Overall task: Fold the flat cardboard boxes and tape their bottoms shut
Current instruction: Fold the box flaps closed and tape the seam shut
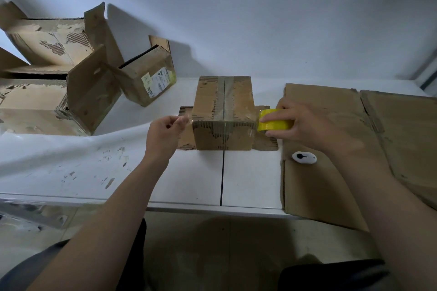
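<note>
Cardboard box (224, 104) sits bottom-up mid-tabletop (250, 179), flaps taped. Our left grip (165, 131) pinches the clear tape end (186, 120); right grip (305, 123) holds the yellow tape roll (275, 124) at the box's right edge. Flat cardboard (307, 191) with a small white object (304, 157) lies right; folded boxes (149, 78) crowd the left.

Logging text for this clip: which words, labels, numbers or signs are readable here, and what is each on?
No text is legible enough to quote.
Shipping label on the small tilted box: printed lines and a barcode-like block, too small and blurred to read.
White device on the flat cardboard: a black round-headed mark, no letters.
Yellow tape roll and its clear strip: no print visible.
</note>
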Motion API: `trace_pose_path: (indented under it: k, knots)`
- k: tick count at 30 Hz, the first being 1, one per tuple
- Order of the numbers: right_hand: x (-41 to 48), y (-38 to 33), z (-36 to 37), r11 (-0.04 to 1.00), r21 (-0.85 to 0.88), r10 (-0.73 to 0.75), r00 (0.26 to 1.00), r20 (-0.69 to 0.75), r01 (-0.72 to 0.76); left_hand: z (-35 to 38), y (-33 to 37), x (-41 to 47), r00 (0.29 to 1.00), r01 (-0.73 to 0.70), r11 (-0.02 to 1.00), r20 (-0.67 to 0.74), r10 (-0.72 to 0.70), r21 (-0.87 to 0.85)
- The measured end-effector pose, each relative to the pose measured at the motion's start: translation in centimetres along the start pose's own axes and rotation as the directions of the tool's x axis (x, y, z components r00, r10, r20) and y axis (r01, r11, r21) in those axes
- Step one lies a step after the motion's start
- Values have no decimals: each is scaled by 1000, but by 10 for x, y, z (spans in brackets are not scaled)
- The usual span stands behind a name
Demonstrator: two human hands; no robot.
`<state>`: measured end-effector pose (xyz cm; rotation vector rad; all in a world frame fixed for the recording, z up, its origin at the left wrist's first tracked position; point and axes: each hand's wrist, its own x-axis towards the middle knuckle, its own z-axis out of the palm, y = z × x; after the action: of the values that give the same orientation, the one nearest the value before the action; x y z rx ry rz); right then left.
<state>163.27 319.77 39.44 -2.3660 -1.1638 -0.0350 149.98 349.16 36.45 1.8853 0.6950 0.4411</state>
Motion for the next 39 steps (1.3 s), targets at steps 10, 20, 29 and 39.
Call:
trace_pose_path:
  k: [10, 20, 29, 39]
  knots:
    - [4, 3, 14, 997, 61, -53, 999, 4, 53, 16, 5, 0, 999, 41, 997, 10, -41, 60]
    - [-4, -25, 20, 970, 224, -113, 992, 53, 98, -26, -19, -30, 998, 13, 941, -62, 9, 338]
    - [-7, -36, 27, 997, 71, 4, 980, 201, -18, -25, -31, -28, 983, 96, 916, 104, -148, 390]
    - [-3, -55, 36, 963, -255, -67, 993, 95, 89, 8, 5, -66, 721, -672, 454, 375, 583, 586]
